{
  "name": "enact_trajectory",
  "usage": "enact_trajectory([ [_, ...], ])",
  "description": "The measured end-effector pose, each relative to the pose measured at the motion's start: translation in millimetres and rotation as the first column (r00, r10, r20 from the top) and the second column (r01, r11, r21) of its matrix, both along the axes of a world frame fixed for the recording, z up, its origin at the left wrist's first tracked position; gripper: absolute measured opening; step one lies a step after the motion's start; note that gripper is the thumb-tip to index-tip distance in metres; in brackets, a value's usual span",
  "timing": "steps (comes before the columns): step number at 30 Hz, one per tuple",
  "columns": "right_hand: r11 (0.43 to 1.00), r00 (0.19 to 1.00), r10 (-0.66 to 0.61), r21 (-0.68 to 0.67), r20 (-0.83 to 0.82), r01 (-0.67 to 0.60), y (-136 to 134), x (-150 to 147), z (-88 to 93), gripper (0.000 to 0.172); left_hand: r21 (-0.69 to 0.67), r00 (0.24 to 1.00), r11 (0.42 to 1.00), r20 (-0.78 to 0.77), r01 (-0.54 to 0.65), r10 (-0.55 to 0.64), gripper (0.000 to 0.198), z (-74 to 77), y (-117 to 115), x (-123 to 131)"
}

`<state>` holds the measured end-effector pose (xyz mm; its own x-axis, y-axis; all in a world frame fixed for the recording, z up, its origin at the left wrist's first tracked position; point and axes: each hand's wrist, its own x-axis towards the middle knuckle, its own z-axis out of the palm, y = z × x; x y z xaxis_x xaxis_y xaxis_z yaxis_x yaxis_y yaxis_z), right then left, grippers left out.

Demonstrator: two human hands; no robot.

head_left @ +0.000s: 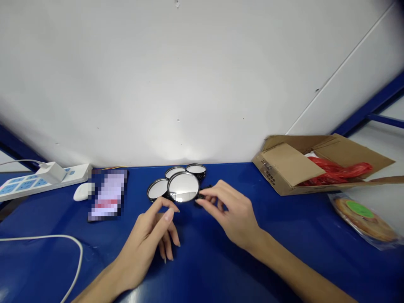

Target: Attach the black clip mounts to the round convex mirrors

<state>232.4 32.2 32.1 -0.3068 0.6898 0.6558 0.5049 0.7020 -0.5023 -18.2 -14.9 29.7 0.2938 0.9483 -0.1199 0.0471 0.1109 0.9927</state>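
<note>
A round black-rimmed mirror (183, 187) is tilted up in front of several like it. My right hand (232, 210) pinches a small black part at its right edge between thumb and fingers. My left hand (151, 240) is just below the mirror, fingers apart and curled a little, with nothing in it. Behind and to the left lie another round mirror (158, 189), a smaller-looking one (175, 171) and a third (196, 168) near the wall.
To the left are a power strip (19, 187) with a white charger (52, 173), a white earbud case (82, 191), a phone (107, 195) and a white cable (80, 252). An opened cardboard box (284, 162) with red plastic (341, 170) and a wrapped round pastry (366, 216) lie right.
</note>
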Motion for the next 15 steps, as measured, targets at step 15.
enact_trajectory([
  [15, 0.951, 0.972, -0.110, -0.264, 0.206, 0.164, 76.5, -56.2, 16.0, 0.019, 0.168, 0.954, 0.979, -0.293, 0.117, -0.064, 0.057, -1.6, 4.7, -5.6],
])
